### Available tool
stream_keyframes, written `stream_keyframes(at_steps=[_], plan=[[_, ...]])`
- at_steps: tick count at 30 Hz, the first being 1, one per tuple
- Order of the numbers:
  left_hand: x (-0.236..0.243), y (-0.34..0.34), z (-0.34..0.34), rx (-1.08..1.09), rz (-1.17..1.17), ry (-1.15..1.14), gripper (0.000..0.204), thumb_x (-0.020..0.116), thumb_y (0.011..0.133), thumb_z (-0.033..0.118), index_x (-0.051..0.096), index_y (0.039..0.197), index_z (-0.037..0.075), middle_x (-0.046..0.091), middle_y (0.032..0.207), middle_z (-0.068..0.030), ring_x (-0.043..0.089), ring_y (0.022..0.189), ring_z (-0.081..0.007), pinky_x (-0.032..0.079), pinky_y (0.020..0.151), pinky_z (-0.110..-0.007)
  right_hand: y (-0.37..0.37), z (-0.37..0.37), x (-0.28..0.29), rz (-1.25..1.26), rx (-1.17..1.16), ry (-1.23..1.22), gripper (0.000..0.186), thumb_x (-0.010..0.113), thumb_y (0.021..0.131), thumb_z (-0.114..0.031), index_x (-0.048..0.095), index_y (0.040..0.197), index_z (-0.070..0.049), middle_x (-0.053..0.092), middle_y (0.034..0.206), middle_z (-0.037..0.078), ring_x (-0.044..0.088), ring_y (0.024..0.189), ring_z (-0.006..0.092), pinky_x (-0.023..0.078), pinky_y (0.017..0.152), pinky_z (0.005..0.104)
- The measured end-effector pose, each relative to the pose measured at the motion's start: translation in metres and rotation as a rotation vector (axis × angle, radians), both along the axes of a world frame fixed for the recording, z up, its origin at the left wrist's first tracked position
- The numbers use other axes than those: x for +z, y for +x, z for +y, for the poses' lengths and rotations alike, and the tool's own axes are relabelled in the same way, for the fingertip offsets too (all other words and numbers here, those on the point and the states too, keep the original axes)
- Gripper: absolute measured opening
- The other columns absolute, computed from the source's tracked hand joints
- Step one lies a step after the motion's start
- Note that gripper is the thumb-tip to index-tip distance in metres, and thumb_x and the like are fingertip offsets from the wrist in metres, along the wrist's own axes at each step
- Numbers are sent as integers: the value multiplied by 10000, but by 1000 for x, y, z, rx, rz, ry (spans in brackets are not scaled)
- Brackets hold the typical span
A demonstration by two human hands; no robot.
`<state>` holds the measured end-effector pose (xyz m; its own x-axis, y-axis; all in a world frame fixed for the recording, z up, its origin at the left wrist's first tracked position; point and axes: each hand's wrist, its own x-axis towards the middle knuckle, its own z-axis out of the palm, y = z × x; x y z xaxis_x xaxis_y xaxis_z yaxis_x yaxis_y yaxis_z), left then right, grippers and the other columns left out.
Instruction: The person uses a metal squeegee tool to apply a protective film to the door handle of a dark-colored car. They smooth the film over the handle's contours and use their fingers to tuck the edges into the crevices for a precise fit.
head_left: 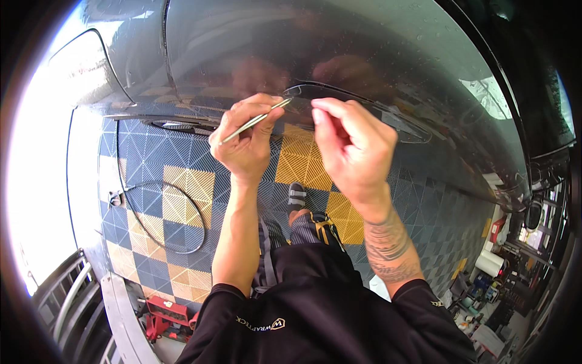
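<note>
My left hand (244, 130) grips a thin, pale, metallic pen-like stick (251, 122), held at a slant with its upper tip near the dark grey car body (218, 60). My right hand (353, 148) is just to the right, fingers curled and thumb near index; whatever it pinches, if anything, is too small to make out. Above and between my hands, a curved line like the edge of clear film (292, 88) shows on the wet, droplet-speckled panel.
Blue-grey and yellow floor tiles (188, 182) lie below, with a looped black hose (200, 224) at left. A red metal object (167, 312) and railings (70, 297) sit lower left. Shelves with tools, supplies and white rolls (488, 262) line the right.
</note>
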<state>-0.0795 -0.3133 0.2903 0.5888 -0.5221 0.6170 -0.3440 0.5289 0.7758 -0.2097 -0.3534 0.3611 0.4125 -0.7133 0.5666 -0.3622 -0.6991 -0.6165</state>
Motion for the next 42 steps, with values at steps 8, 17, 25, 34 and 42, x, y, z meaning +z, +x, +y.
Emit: stream_keyframes(at_steps=[8,17,25,34,42], plan=[[2,18,-7,-158,20,-60,189,756,723,-56,626,855,-21,700,826,-153,697,770,-236,558,682,-288,34,5,9,18,-203,-5,117,635,786,58,646,891,9,585,671,90,544,489,148,413,454,277],[-2,5,-2,-225,352,-9,202,728,768,-57,612,933,-41,690,901,-160,679,782,-173,559,661,-243,-13,26,18,189,-311,32,116,622,810,67,647,914,23,530,685,43,427,477,73,341,444,235],[2,-10,1,-309,658,-44,187,678,825,-47,557,968,-51,670,949,-195,679,826,-189,565,720,-253,-63,53,-10,328,-232,264,95,637,815,37,648,907,20,545,700,65,464,475,105,369,447,253],[-4,-25,-7,-198,664,-135,131,636,860,-27,548,955,-45,646,917,-201,674,830,-236,595,779,-339,-117,59,-50,388,-44,429,93,641,817,32,657,909,33,551,697,67,476,508,109,374,466,251],[-17,-27,-12,-105,414,-205,160,663,848,1,543,939,-51,658,892,-211,678,804,-240,588,751,-347,-158,58,-71,531,32,493,86,653,826,-70,664,894,-19,607,748,56,581,532,173,452,493,285]])
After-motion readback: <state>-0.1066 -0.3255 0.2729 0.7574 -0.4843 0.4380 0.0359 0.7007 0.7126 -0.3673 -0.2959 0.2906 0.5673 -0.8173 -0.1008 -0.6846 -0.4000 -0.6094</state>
